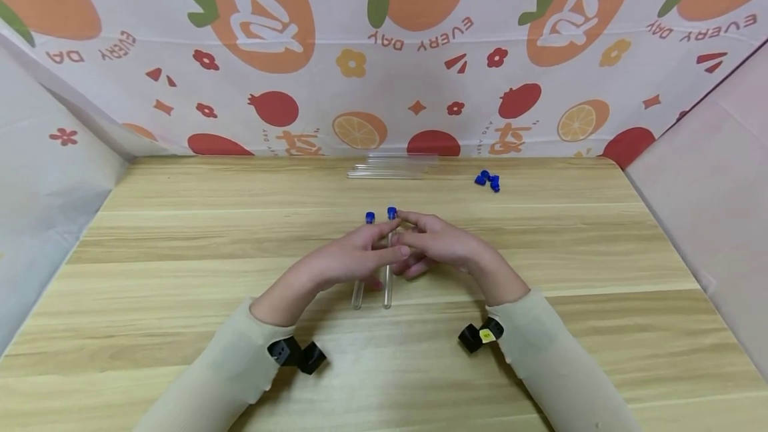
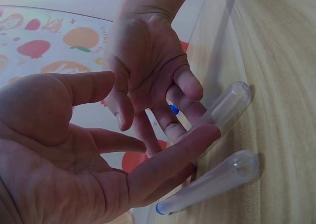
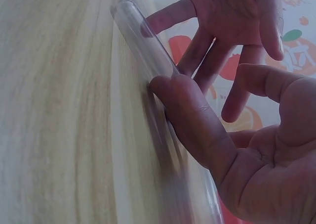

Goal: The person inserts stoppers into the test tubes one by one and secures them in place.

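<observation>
Two clear test tubes with blue caps lie roughly parallel on the wooden table, the left tube (image 1: 358,295) and the right tube (image 1: 387,292), caps away from me. My left hand (image 1: 354,259) reaches over the left tube, its fingers spread and extended toward the right tube. From the other side my right hand (image 1: 441,242) lies along the right tube, its index finger near the blue cap (image 1: 392,211). In the right wrist view, loosely bent right fingers (image 3: 192,115) touch that tube's side. Neither thumb closes on a tube. Part of each tube is hidden by the hands.
Several clear tubes (image 1: 384,175) lie at the table's back edge, against the fruit-print cloth (image 1: 420,85). To their right sits a small cluster of loose blue caps (image 1: 487,180). Pale cloth walls (image 1: 36,172) flank the table.
</observation>
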Available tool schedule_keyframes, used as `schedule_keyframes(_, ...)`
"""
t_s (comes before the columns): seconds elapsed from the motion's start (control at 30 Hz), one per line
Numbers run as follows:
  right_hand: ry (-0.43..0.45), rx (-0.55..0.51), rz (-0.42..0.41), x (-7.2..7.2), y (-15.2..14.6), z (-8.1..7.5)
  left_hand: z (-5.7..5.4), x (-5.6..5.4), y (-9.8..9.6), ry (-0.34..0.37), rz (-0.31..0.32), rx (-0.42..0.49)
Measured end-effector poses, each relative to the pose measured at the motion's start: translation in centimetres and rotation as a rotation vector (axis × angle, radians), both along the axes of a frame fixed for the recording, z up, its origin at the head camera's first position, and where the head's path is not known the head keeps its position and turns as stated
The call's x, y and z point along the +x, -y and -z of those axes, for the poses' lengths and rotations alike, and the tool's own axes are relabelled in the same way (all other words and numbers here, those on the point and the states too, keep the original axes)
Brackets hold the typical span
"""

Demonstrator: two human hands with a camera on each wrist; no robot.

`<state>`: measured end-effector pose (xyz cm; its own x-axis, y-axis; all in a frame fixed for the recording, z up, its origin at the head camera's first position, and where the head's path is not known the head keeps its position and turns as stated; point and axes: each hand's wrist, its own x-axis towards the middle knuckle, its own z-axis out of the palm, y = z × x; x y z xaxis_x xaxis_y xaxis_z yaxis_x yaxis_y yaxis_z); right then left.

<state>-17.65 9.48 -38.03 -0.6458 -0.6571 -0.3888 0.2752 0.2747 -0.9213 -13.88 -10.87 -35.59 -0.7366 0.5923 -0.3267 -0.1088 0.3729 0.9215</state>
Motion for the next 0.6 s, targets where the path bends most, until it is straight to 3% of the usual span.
schedule_keyframes(0.6, 0.011, 0.021, -0.017, 0.16, -0.06, -0.17, -0.45, 0.32, 0.12, -0.055, 0.010, -0.069)
